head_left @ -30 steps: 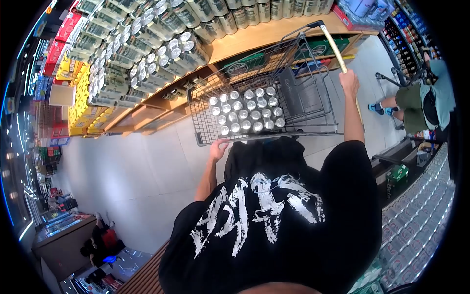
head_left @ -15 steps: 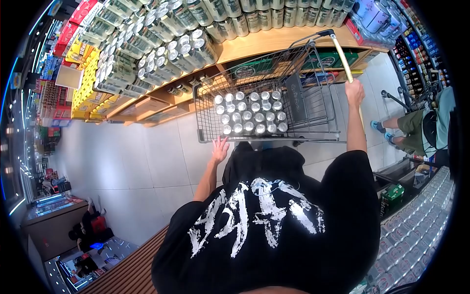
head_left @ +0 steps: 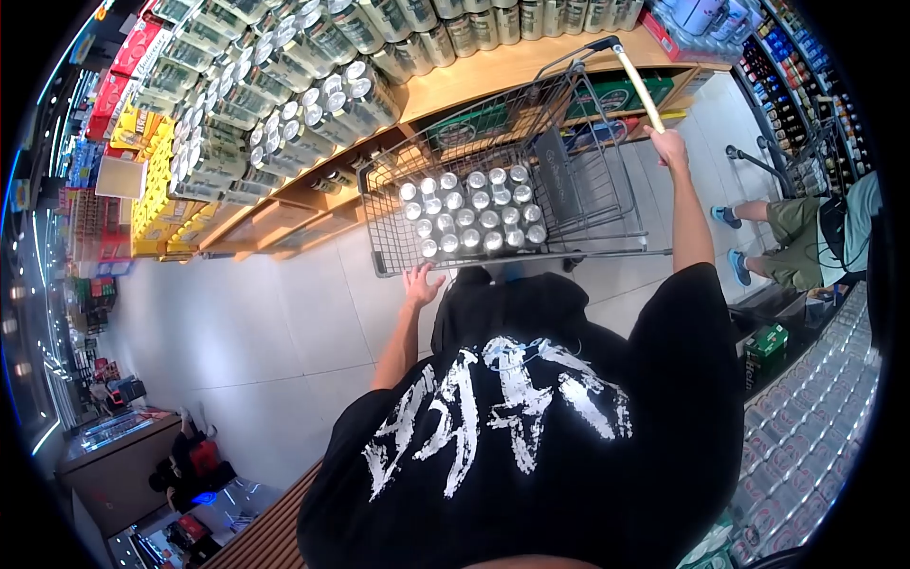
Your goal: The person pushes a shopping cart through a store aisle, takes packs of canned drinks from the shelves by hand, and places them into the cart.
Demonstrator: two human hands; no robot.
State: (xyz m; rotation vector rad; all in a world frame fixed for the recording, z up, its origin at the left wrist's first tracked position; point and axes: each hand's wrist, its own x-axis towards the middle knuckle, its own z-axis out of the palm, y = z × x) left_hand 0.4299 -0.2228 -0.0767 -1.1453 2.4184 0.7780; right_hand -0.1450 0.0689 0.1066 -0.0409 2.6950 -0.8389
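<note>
My right hand (head_left: pixel 669 147) is wrapped round the pale handle (head_left: pixel 640 88) of a wire shopping cart (head_left: pixel 391 220). A pack of silver-topped cans (head_left: pixel 466 217) in several rows sits in the cart's basket. Just outside the near rim, by the front corner, my left hand (head_left: pixel 419 284) has its fingers spread and holds nothing. Its fingertips are close to the rim; whether they touch it I cannot tell.
Stacked cans (head_left: pixel 332 104) cover a wooden display shelf (head_left: pixel 474 78) alongside the cart. Yellow cartons (head_left: pixel 152 204) stand at its left end. Another person (head_left: pixel 806 237) is at the right, near a second cart (head_left: pixel 758 166). Wrapped can packs (head_left: pixel 806 446) lie lower right.
The cart has turned slightly in view, its handle end shifting left and up. My right hand moves with the handle, still gripping. My left hand stays beside the rim with fingers spread.
</note>
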